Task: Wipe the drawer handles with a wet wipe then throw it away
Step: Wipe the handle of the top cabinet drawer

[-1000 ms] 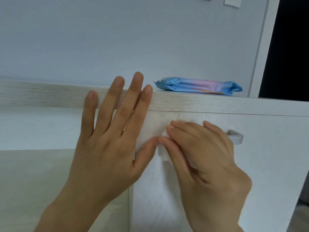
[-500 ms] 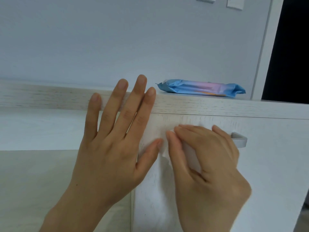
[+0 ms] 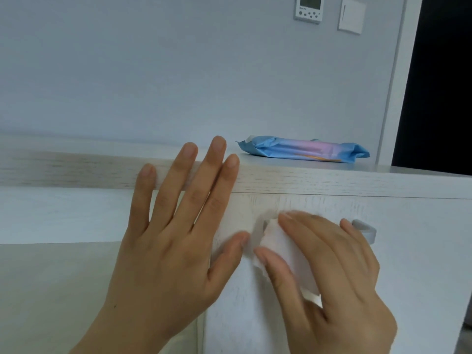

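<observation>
A white wet wipe (image 3: 283, 247) is wrapped over the drawer handle (image 3: 365, 229), and my right hand (image 3: 329, 274) grips it there, thumb below and fingers on top. Only the handle's grey right end shows past my fingers. The handle sits on a white wood-grain drawer front (image 3: 413, 264). My left hand (image 3: 173, 233) lies flat with spread straight fingers against the drawer front's left edge and the cabinet top's front lip, its thumb close to the wipe.
A blue and pink wet wipe pack (image 3: 304, 149) lies on the cabinet top (image 3: 332, 175) behind my hands. A pale wall rises behind, with a thermostat (image 3: 308, 7) and a light switch (image 3: 352, 17). A dark doorway (image 3: 444, 80) is at the right.
My right hand has slid a little right along the handle, and more of the wipe now shows at its left. The view has tilted upward, showing the wall fittings. My left hand has stayed put.
</observation>
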